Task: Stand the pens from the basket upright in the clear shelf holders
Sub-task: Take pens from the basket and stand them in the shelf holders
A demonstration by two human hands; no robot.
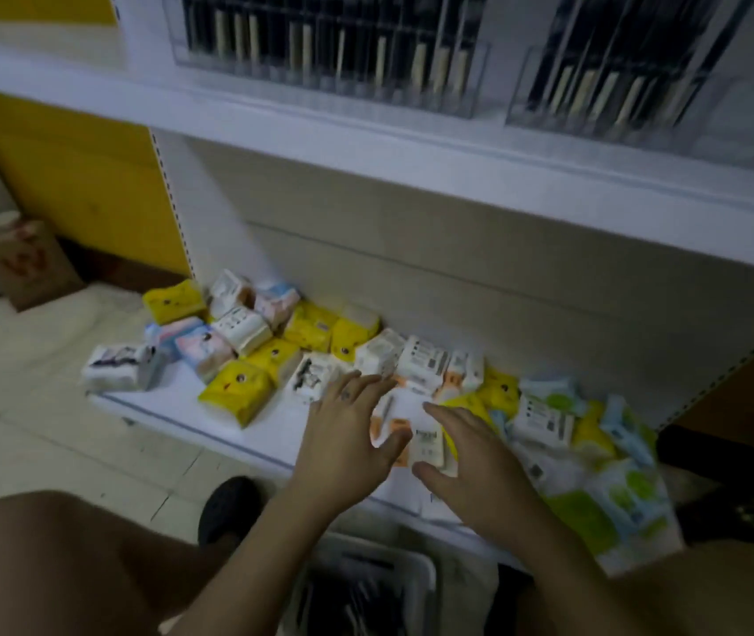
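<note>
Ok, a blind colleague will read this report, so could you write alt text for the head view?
Open left hand and right hand reach toward a white pack on a low shelf strewn with yellow, white and blue packs. On the shelf above, clear holders hold upright pens; a white basket sits at the bottom edge.

Reaching forward with both bare forearms (246, 557), converging. Holding left hand (346, 436) palm down, fingers straight and spread. Holding right hand (473, 456) just beside it, likewise splayed, seemingly gripping nothing, though blurred.
</note>
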